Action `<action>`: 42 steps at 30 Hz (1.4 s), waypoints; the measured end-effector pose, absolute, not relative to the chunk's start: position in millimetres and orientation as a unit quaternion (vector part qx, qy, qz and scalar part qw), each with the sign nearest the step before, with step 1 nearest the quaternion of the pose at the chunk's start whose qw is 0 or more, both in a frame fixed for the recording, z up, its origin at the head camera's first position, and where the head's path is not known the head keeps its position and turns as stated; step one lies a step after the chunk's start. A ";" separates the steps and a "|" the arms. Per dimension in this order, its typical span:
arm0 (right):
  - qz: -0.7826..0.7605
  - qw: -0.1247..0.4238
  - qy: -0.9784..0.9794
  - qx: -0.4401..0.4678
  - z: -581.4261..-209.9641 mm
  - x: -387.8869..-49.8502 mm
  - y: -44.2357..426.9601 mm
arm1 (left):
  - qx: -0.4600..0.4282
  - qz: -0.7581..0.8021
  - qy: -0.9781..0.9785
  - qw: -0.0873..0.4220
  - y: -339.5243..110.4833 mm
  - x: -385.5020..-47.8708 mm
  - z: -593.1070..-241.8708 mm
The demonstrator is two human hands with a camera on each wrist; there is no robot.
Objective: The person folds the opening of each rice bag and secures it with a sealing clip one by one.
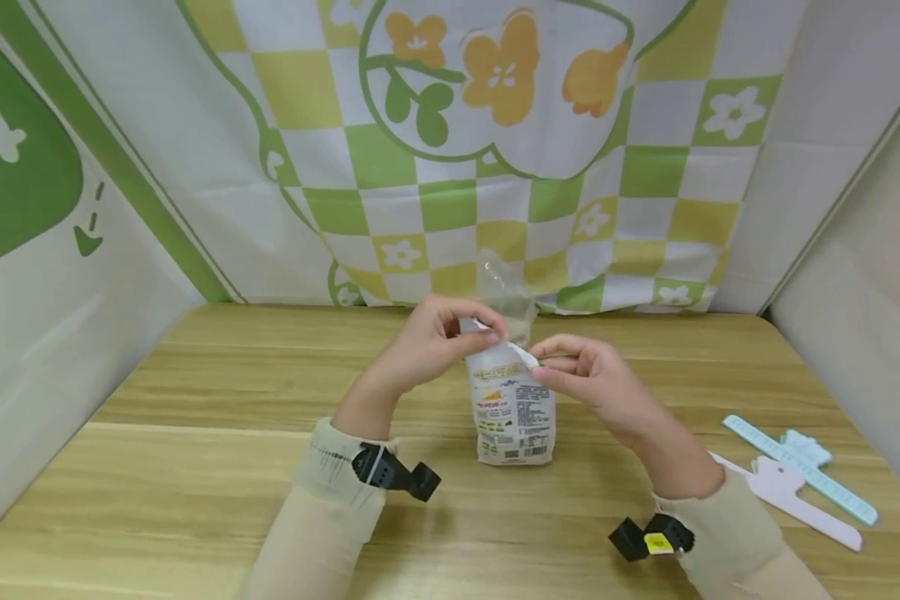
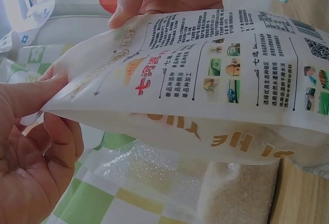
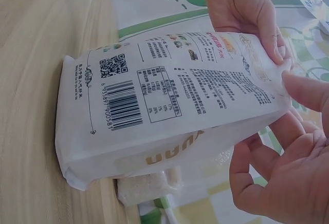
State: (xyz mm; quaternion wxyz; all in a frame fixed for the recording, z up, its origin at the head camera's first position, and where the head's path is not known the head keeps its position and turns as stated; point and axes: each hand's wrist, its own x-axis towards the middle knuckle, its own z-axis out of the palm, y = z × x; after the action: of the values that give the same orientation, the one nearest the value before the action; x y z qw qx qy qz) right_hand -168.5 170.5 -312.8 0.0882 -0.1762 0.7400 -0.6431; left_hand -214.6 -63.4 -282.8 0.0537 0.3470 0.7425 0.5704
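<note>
White printed bag point(image 1: 512, 425) stands upright on wooden table point(image 1: 217, 500), between and mostly below the hands. Left hand point(image 1: 446, 337) pinches it at the top; right hand point(image 1: 596, 379) pinches alongside.

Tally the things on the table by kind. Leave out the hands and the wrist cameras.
White printed bag: 1
Clear bag of pale grains: 1
Long clips: 2, one teal clip and one pale clip
Total: 4
</note>
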 end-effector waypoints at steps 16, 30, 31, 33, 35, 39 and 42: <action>-0.639 0.064 0.757 -0.124 -313.6 -168.1 167.9 | 0.281 0.542 0.791 0.031 -56.2 -205.8 -276.9; -0.652 0.040 0.749 -0.109 -314.6 -165.9 162.3 | 0.282 0.538 0.794 0.032 -52.4 -203.2 -277.6; -0.650 0.039 0.751 -0.109 -314.5 -165.9 162.3 | 0.280 0.538 0.795 0.026 -51.3 -202.9 -278.0; -0.646 0.037 0.755 -0.106 -314.1 -165.7 162.2 | 0.274 0.533 0.801 0.013 -49.1 -201.4 -278.5; -0.643 0.036 0.758 -0.103 -313.7 -165.5 162.0 | 0.265 0.525 0.809 0.000 -46.6 -200.0 -279.2; -0.639 0.034 0.762 -0.099 -312.8 -164.9 161.3 | 0.251 0.521 0.816 -0.011 -42.6 -198.4 -281.0; -0.636 0.035 0.765 -0.097 -312.5 -164.4 161.1 | 0.244 0.525 0.816 -0.002 -40.9 -197.3 -281.1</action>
State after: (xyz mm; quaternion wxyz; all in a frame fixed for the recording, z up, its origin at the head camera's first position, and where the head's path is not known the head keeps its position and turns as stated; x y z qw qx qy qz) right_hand -164.4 161.1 -312.5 0.0346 -0.0968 0.7651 -0.6356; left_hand -197.3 -40.9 -281.1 -0.0018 0.2443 0.8156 0.5246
